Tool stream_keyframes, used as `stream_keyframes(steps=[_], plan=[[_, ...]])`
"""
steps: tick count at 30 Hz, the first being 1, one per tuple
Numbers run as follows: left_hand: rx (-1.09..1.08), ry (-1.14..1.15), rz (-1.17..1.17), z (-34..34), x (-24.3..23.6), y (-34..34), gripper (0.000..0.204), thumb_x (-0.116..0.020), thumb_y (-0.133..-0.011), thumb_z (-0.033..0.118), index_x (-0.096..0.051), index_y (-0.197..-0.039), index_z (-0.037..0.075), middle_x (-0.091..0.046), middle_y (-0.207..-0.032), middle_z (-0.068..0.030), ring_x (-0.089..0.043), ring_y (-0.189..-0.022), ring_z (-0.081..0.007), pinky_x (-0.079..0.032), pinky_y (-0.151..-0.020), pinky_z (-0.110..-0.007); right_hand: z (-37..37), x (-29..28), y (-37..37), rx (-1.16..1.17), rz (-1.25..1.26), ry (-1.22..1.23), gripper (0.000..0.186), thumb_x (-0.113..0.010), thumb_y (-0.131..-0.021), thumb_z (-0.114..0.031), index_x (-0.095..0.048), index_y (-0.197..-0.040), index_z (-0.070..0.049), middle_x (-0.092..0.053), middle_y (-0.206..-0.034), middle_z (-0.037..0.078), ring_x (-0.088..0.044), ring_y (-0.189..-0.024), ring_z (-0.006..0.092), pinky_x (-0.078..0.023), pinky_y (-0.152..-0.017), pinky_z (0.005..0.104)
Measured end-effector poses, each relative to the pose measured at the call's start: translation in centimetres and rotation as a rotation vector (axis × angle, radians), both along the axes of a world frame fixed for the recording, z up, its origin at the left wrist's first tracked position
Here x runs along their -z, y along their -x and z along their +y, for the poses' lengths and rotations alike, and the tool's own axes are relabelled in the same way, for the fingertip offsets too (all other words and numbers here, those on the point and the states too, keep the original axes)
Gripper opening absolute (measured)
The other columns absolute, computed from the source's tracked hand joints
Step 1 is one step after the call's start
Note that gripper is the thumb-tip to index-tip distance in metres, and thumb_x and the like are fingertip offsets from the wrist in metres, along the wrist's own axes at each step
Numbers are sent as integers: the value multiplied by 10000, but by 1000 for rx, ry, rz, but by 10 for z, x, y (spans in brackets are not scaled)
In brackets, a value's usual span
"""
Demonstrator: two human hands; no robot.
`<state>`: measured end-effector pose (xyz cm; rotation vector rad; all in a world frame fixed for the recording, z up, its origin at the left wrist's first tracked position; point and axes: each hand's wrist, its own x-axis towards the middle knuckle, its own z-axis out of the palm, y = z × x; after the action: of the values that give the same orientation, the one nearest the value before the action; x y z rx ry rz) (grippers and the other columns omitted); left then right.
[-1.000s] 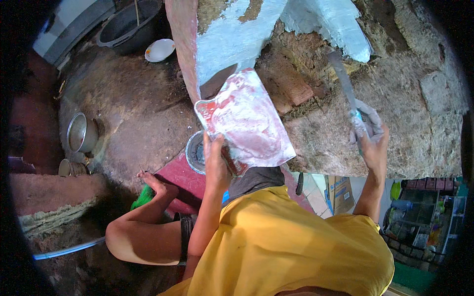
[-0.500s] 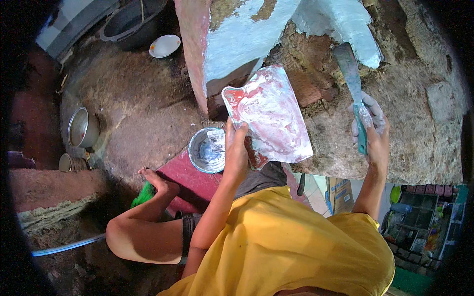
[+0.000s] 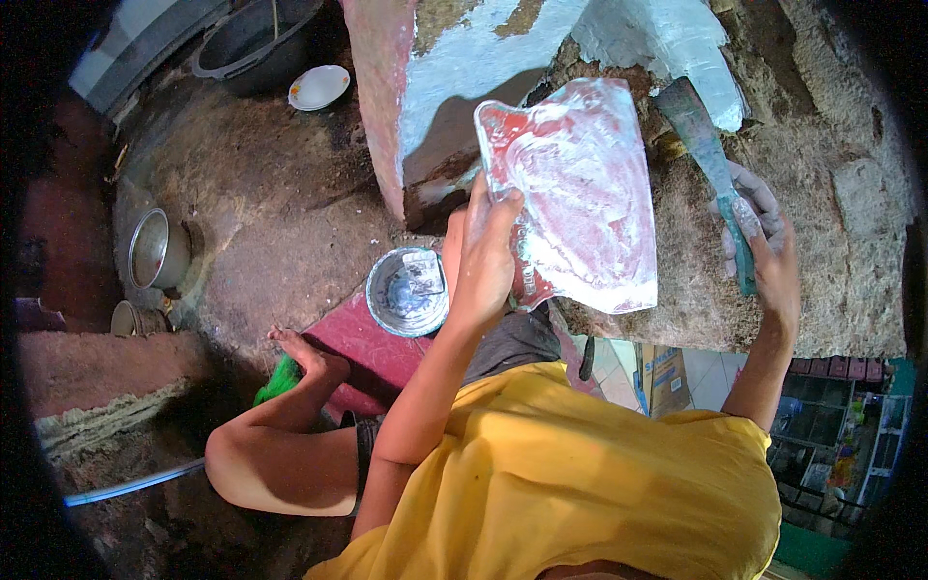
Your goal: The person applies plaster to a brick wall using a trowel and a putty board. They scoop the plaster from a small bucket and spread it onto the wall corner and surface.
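Observation:
My left hand [image 3: 488, 246] is closed on the left edge of a red plastering spreader [image 3: 580, 193], a flat plate smeared with white paste and raised in front of the wall. In my right hand [image 3: 764, 227] is a putty knife [image 3: 704, 135], gripped by its green handle, its broad blade pointing up and left. White paste coats some of my right fingers. The blade stands apart from the spreader, just right of it. A round bowl [image 3: 401, 311] with whitish residue and a small pale block [image 3: 423, 272] sits left of my left forearm.
Ahead, a rough wall [image 3: 793, 222] bears patches of smooth white plaster [image 3: 677, 43]. On the left ground lie a metal pot [image 3: 162, 249], a white plate [image 3: 319, 88] and a dark basin [image 3: 256, 53]. A cardboard box [image 3: 667, 380] stands below the wall's edge.
My left hand has lifted the spreader up and to the right. My right hand has shifted right with the putty knife, whose blade now tilts more to the left.

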<state>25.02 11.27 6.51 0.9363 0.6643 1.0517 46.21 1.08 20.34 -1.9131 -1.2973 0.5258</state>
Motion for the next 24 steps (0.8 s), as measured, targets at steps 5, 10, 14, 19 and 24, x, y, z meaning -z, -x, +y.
stream_keyframes(steps=[5, 10, 14, 19, 24], plan=[[10, -67, -97, 6, 1, -8, 502, -441, -827, 218, -357, -1259, -25, -453, -1173, -91, -420, -1052, -164, -290, -927, -261, 0, -6, -6, -18, -30, 12, 431, -453, -813, -123, -425, -1229, -13, -609, -911, 99, -483, -525, 39, -396, -421, 163], [31, -9, -95, 7, 4, -8, 507, -444, -823, 228, -354, -1256, -22, -460, -1147, -88, -425, -1024, -157, -308, -909, -258, -1, -6, -7, 3, -47, 35, 443, -464, -799, -156, -435, -1216, -8, -614, -927, 107, -511, -565, 40, -395, -450, 164], [30, -14, -53, 5, 2, -7, 513, -451, -816, 240, -359, -1250, -18, -461, -1143, -90, -428, -1016, -157, -312, -905, -259, 0, -7, -4, 13, -38, 36, 459, -482, -794, -185, -438, -1210, 3, -617, -936, 117, -531, -592, 53, -420, -492, 171], [36, -33, -53, 6, 3, -11, 485, -451, -818, 232, -383, -1233, -11, -492, -1081, -71, -439, -956, -134, -331, -862, -241, -3, 0, -12, 9, -48, -26, 501, -522, -789, -251, -437, -1211, 6, -619, -926, 118, -529, -578, 55, -426, -486, 170], [-47, -47, 88, 5, 7, -14, 413, -443, -833, 209, -437, -1190, 2, -557, -947, -41, -465, -825, -86, -368, -771, -199, -4, 0, -14, -19, -29, -17, 478, -512, -803, -238, -437, -1206, 9, -620, -925, 119, -511, -549, 49, -411, -448, 168]])
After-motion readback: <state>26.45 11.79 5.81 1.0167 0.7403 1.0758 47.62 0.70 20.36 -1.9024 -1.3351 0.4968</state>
